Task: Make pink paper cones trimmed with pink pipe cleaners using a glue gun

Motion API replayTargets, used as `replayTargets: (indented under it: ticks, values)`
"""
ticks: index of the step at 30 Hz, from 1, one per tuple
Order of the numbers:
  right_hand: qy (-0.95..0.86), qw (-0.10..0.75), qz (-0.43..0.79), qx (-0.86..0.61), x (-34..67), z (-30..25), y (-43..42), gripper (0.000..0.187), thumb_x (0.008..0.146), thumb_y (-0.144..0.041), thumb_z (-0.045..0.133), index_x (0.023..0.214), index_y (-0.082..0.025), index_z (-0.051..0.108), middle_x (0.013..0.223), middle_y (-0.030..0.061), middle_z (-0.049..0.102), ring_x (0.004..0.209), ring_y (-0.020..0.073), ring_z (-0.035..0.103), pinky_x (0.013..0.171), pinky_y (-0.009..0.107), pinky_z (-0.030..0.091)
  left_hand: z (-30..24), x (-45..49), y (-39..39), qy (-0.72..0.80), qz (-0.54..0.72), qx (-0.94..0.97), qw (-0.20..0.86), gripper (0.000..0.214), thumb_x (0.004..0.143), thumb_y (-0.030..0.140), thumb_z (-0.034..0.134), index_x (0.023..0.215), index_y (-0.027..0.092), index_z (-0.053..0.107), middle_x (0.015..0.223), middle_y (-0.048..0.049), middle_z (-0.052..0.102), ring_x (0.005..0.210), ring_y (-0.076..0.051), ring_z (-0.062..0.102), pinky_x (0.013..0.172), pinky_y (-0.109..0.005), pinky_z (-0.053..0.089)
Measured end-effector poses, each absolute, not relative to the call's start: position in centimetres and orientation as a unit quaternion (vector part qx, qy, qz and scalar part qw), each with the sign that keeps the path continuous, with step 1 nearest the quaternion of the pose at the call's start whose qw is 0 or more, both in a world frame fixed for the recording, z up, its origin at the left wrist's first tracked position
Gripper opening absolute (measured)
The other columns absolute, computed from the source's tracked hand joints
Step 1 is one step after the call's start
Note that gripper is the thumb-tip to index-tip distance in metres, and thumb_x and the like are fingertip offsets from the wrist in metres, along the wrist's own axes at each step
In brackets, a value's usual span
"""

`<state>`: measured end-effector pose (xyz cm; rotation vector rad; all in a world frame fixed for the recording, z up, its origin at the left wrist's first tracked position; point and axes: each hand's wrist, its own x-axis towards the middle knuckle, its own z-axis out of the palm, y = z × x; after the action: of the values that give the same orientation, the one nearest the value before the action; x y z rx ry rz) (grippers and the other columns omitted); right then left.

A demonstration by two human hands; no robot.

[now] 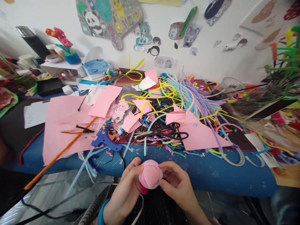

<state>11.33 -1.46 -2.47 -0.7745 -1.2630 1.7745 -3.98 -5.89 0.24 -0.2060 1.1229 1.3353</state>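
Observation:
A small round pink craft piece (151, 175) with a fuzzy ribbed rim and a pointed pink paper cone on top is held over my lap, just off the table's front edge. My left hand (127, 190) grips its left side, thumb at the rim and fingers behind. On the opposite side, my right hand (177, 184) pinches the rim between thumb and fingers. Something darker pink shows under the piece, partly hidden by my left hand. Black-handled scissors (164, 133) and a blue glue gun (106, 142) lie on the table beyond my hands.
Pink paper sheets (70, 122) and a cut pink piece (201, 136) cover parts of the blue table (211, 175). Pastel pipe cleaners (197, 93) are heaped at back right, and an orange one (56, 157) overhangs the front edge. A black bottle (35, 42) stands at back left.

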Motion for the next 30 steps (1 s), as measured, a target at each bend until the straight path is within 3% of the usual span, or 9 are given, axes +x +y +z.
replayTargets:
  ticks: [6,9,19,24,30]
  values:
    - [-0.361,0.421,0.776,-0.301,11.2,-2.8,-1.2,0.046,0.077,-0.031,0.082,0.116,-0.029,0.059,0.078,-0.0031,0.068,0.069,0.0105,0.058,0.065,0.020,0.048,0.2,-4.6,-6.5,0.379,0.587,0.024,0.715,0.036,0.071,0.032,0.081,0.092,0.021,0.053,0.067,0.0047,0.060,0.054,-0.010,0.055,0.045,-0.018,0.042]
    - [-0.334,0.415,0.788,-0.309,11.3,-2.5,-1.1,0.054,0.072,-0.034,0.085,0.116,-0.027,0.056,0.076,-0.0027,0.066,0.066,0.0118,0.055,0.062,0.021,0.044,0.4,-4.8,-6.5,0.338,0.584,0.070,0.735,0.039,0.069,0.027,0.082,0.091,0.021,0.050,0.065,0.0043,0.061,0.053,-0.009,0.051,0.043,-0.016,0.036]
    - [-0.295,0.394,0.812,-0.315,10.9,-2.1,-1.1,0.061,0.063,-0.039,0.088,0.111,-0.027,0.052,0.071,-0.0043,0.063,0.060,0.0133,0.055,0.058,0.023,0.041,0.5,-5.3,-6.2,0.385,0.585,0.170,0.693,0.044,0.069,0.015,0.083,0.088,0.022,0.043,0.067,0.0044,0.066,0.052,-0.006,0.052,0.050,-0.015,0.037]
    - [-0.320,0.394,0.817,-0.272,11.0,-2.2,-1.4,0.058,0.070,-0.037,0.085,0.115,-0.029,0.049,0.077,-0.0034,0.063,0.064,0.0136,0.056,0.061,0.024,0.042,-0.1,-5.0,-6.3,0.378,0.612,0.181,0.670,0.047,0.068,0.021,0.085,0.087,0.023,0.042,0.062,0.0066,0.062,0.049,-0.006,0.049,0.047,-0.015,0.034]
    - [-0.332,0.407,0.805,-0.276,10.5,-2.2,-1.6,0.061,0.069,-0.045,0.083,0.114,-0.032,0.046,0.076,-0.0030,0.064,0.068,0.0172,0.061,0.062,0.025,0.045,-0.2,-4.6,-6.3,0.380,0.639,0.189,0.642,0.050,0.069,0.027,0.085,0.088,0.024,0.039,0.064,0.0071,0.062,0.047,-0.005,0.047,0.046,-0.015,0.033]
